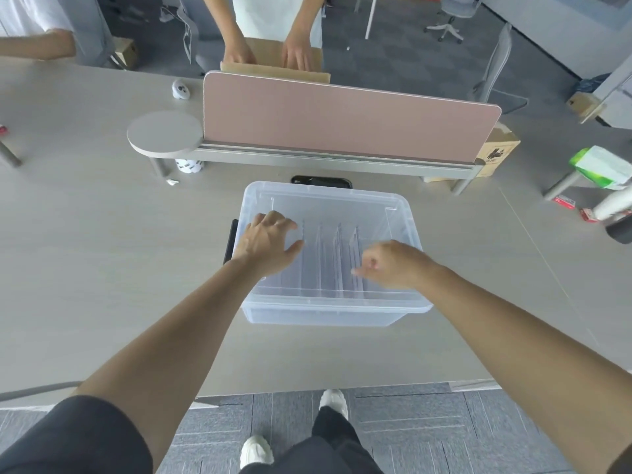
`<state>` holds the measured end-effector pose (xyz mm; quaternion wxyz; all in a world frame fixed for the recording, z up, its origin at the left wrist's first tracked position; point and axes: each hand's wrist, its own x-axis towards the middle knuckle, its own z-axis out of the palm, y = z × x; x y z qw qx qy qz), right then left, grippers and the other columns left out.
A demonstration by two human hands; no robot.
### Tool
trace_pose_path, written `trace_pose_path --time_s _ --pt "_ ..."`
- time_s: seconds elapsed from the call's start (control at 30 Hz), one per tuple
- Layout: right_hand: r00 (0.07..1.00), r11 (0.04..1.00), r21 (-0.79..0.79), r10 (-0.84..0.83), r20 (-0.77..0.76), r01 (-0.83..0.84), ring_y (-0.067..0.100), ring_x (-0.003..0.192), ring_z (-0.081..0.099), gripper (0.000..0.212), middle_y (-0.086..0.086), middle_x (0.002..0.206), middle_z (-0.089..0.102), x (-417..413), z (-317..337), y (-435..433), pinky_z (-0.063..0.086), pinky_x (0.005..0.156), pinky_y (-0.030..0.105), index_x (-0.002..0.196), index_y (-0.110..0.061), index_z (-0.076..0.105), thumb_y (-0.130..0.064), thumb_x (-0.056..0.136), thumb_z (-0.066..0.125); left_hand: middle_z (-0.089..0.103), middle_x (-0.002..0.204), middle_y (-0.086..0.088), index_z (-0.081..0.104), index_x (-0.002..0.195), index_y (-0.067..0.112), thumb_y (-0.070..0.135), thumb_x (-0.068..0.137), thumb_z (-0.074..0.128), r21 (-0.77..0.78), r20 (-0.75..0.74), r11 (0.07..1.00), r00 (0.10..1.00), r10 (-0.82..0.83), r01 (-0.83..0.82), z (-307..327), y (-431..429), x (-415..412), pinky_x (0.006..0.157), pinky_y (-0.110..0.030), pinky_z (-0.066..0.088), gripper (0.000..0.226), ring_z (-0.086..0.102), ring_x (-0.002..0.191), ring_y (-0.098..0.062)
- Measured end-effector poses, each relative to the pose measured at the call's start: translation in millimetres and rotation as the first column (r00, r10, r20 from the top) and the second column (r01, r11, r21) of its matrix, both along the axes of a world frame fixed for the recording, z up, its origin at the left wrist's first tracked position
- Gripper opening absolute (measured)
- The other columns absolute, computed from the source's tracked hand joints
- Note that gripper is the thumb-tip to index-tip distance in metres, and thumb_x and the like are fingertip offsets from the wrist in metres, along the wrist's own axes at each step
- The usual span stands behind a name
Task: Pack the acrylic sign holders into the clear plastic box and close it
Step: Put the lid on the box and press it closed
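Note:
A clear plastic box [415, 302] stands on the table in front of me. Several acrylic sign holders [328, 258] stand upright in a row inside it, their thin edges running front to back. My left hand [266, 242] lies over the box's left side beside the leftmost holder, palm down, fingers slightly spread, holding nothing. My right hand [393, 265] is over the right side with curled fingers, the fingertips by the rightmost holder; whether they grip it is hidden. I cannot tell if a clear lid covers the box. Black latches show at the left [233, 241] and back [321, 182].
A pink desk divider [342, 121] on a grey rail stands just behind the box, with a round shelf [164, 133] at its left end. Another person's hands [270, 54] rest on a cardboard box behind it. A cardboard box [496, 153] and green packets [602, 167] lie at the right.

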<state>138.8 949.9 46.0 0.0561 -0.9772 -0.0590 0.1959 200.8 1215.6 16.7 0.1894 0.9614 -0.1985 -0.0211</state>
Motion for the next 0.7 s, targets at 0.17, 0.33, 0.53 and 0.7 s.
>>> trace_pose_path --time_s 0.17,0.33,0.53,0.7 --pt "0.995 0.991 -0.095 -0.094 0.026 0.096 0.031 0.147 0.021 0.066 0.011 0.16 0.023 41.3 -9.9 -40.6 0.027 0.115 0.047 0.153 -0.033 0.026 -0.065 0.095 0.033 0.023 0.158 -0.001 0.032 0.147 0.033 0.059 0.092 0.04 0.104 -0.012 0.994 1.0 0.025 -0.024 -9.5 -17.2 19.1 0.117 -0.042 0.017 0.061 0.014 0.146 -0.026" --pt "0.997 0.998 -0.017 -0.067 0.026 0.067 0.033 0.149 -0.022 0.072 0.008 0.161 -0.027 51.9 -51.8 -39.1 -0.008 0.119 0.052 0.152 -0.049 -0.011 -0.075 0.09 0.016 -0.006 0.163 0.002 0.007 0.152 0.039 0.07 0.09 0.017 0.238 -0.063 0.969 0.995 0.075 -0.058 -35.4 -28.3 20.4 0.12 -0.044 -0.006 0.07 -0.01 0.149 -0.021" --pt "0.981 0.991 -0.09 0.117 0.158 -0.104 0.031 0.149 -0.022 0.079 0.007 0.162 -0.025 69.9 -67.1 -14.0 -0.012 0.118 0.055 0.154 -0.038 -0.013 -0.077 0.088 0.003 -0.006 0.162 0.003 0.0 0.151 0.041 0.065 0.089 0.008 0.327 0.027 0.945 1.0 0.012 -0.02 -41.5 -50.3 27.8 0.118 -0.051 -0.008 0.067 -0.01 0.149 -0.025" --pt "0.969 0.992 -0.1 0.095 0.227 -0.074 0.033 0.149 -0.022 0.082 0.009 0.162 -0.024 77.4 -88.0 -6.9 -0.012 0.117 0.058 0.155 -0.037 -0.013 -0.081 0.087 0.004 -0.013 0.161 0.002 -0.008 0.151 0.042 0.071 0.089 0.005 0.347 0.045 0.938 0.999 0.001 -0.017 -58.2 -56.5 30.5 0.118 -0.052 -0.002 0.069 -0.013 0.148 -0.025"
